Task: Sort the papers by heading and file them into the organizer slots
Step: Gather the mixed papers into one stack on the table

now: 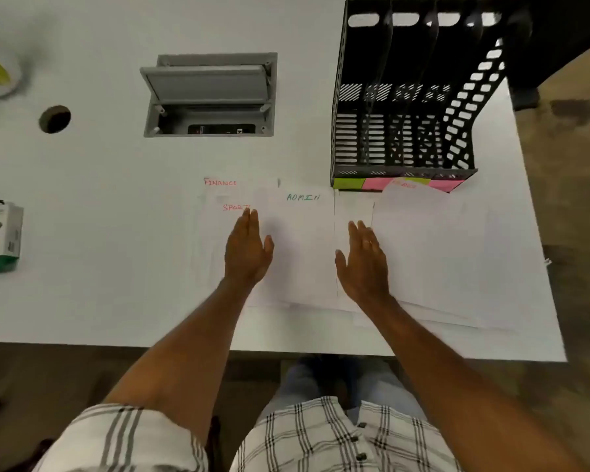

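Several white sheets lie overlapping on the white desk (99, 284). One headed ADMIN (302, 240) in green lies in the middle. To its left a sheet headed SPORT (215, 233) in red overlaps one headed FINANCE (225, 183). At the right lies another sheet (433, 250) with a blurred red heading. My left hand (247, 250) rests flat on the left edge of the ADMIN sheet, fingertips covering the end of the SPORT heading. On the right edge my right hand (363, 264) lies flat. The black mesh organizer (402, 97) stands behind, its slots empty, with green and pink sticky labels (397, 183) along its front.
A grey cable hatch (208, 95) is open in the desk behind the papers, with a round cable hole (54, 119) to its left. A white and green boxed product (0, 238) lies at the left edge. The desk's right edge runs just past the organizer.
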